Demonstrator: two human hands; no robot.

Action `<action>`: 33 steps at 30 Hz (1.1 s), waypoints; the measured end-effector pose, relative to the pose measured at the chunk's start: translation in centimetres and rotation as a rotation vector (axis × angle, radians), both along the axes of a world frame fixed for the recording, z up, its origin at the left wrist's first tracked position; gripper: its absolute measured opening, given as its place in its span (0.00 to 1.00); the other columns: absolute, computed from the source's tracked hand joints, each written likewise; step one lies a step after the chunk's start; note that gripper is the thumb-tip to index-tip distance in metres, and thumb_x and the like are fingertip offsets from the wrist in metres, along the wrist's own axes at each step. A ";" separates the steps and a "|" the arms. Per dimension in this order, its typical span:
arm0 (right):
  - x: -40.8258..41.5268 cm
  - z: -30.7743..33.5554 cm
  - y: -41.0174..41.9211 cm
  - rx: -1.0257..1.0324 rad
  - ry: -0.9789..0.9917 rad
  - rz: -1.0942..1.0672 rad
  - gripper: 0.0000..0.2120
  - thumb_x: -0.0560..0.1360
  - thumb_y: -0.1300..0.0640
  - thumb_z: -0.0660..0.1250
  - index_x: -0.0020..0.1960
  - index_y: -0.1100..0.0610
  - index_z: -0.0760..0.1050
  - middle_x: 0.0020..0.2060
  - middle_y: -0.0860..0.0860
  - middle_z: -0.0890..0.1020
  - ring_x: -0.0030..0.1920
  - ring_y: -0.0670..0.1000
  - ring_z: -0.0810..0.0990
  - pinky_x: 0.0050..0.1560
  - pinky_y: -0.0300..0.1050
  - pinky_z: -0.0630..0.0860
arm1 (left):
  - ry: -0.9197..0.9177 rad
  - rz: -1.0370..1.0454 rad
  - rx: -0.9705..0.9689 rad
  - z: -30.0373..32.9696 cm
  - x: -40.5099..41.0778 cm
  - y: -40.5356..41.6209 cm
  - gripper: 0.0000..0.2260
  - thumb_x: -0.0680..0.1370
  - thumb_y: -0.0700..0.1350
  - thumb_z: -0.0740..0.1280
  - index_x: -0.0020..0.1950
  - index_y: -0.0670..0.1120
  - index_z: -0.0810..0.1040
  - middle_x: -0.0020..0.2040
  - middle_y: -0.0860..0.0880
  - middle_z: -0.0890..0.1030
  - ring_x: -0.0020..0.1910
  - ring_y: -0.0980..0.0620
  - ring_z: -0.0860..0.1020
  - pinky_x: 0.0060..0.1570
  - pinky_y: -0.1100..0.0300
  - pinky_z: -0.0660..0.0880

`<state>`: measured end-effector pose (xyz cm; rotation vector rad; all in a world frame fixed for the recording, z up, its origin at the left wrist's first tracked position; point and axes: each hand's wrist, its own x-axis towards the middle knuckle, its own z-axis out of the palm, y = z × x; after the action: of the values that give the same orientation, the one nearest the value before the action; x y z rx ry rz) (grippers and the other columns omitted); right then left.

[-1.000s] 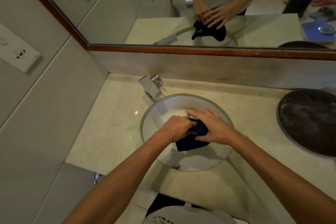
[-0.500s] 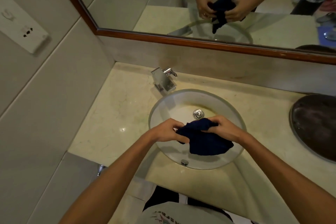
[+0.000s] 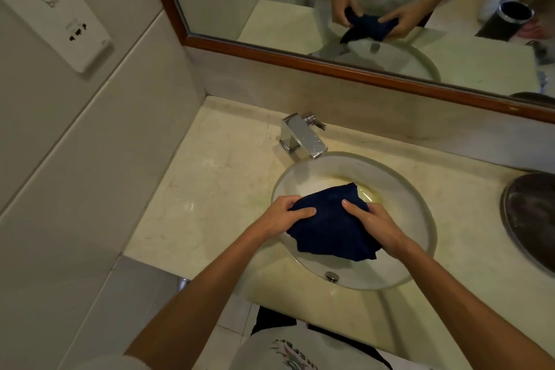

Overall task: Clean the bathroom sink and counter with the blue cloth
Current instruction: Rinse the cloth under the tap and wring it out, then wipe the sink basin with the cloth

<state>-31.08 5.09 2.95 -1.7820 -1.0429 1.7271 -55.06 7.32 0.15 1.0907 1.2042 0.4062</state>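
A dark blue cloth (image 3: 327, 227) hangs above the round white sink (image 3: 399, 213), held between both hands. My left hand (image 3: 280, 218) grips its left edge, thumb on top. My right hand (image 3: 372, 222) grips its right side, thumb pressed into the fabric. The cloth is spread wider than a bundle and covers the drain. The sink is set in a cream marble counter (image 3: 216, 189). A square chrome faucet (image 3: 303, 137) stands at the sink's back left.
A dark round tray (image 3: 531, 216) lies on the counter at the right edge. A wood-framed mirror (image 3: 300, 57) runs along the back wall. A wall socket plate (image 3: 64, 21) is on the tiled left wall. An overflow hole (image 3: 332, 276) sits at the sink's front.
The cloth was bunched low in the basin under both hands. Both hands have lifted it and pulled it apart, so it now spreads wider between them. The view has swung right and down.
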 end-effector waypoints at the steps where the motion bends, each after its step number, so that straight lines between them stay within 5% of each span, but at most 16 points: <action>1: -0.8 -0.3 -0.1 -0.002 0.012 -0.021 0.17 0.80 0.44 0.68 0.55 0.58 0.84 0.48 0.52 0.88 0.50 0.53 0.87 0.57 0.52 0.81 | 0.012 -0.003 0.027 -0.1 -0.8 0.1 0.15 0.77 0.53 0.73 0.59 0.45 0.84 0.53 0.45 0.86 0.52 0.45 0.85 0.58 0.44 0.80; 9: -7.8 -2.4 -1.2 -0.073 0.045 -0.051 0.16 0.80 0.45 0.68 0.55 0.58 0.83 0.47 0.52 0.88 0.49 0.54 0.87 0.50 0.48 0.82 | 0.025 0.036 0.031 -1.9 -7.6 -0.4 0.04 0.80 0.46 0.72 0.53 0.52 0.85 0.49 0.53 0.87 0.49 0.54 0.85 0.49 0.59 0.81; 19: -10.4 -3.2 -0.5 0.047 -0.042 -0.065 0.12 0.80 0.46 0.69 0.54 0.54 0.82 0.46 0.48 0.88 0.48 0.51 0.87 0.51 0.50 0.84 | 0.040 -0.008 0.019 -1.8 -9.7 1.4 0.06 0.80 0.44 0.72 0.54 0.44 0.85 0.49 0.47 0.87 0.46 0.54 0.85 0.48 0.59 0.81; 28: -11.5 -1.6 3.2 0.299 0.079 -0.047 0.08 0.81 0.55 0.69 0.58 0.55 0.82 0.50 0.51 0.88 0.50 0.50 0.86 0.50 0.44 0.83 | 0.141 -0.015 0.320 2.3 -12.6 4.0 0.04 0.78 0.45 0.74 0.53 0.48 0.84 0.43 0.51 0.86 0.43 0.52 0.85 0.42 0.58 0.81; 33: -13.0 -4.8 2.4 0.029 0.137 -0.015 0.09 0.78 0.59 0.72 0.58 0.59 0.83 0.48 0.51 0.88 0.49 0.48 0.85 0.45 0.34 0.78 | 0.284 -0.041 0.184 -1.6 -15.0 2.2 0.04 0.77 0.47 0.75 0.50 0.50 0.84 0.43 0.53 0.86 0.43 0.54 0.84 0.42 0.56 0.80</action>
<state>-44.05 7.50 -1.82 -1.6251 -0.9897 1.7876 -70.11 9.55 -1.41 1.3638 1.4113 0.3429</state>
